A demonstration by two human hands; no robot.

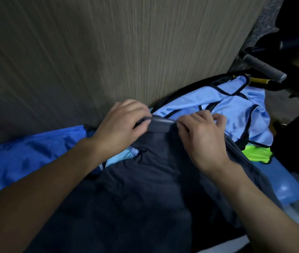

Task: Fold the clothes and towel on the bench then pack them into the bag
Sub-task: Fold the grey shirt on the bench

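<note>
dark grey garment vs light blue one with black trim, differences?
Look: the dark grey garment is plain; the light blue garment has black trim. Hold: the left hand and right hand pinch the dark grey garment's top edge; neither grips the light blue garment. Pose: dark grey garment spread out, light blue garment crumpled behind it. Both are clothing.

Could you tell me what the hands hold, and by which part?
The left hand and right hand pinch the dark garment by its far edge.
</note>
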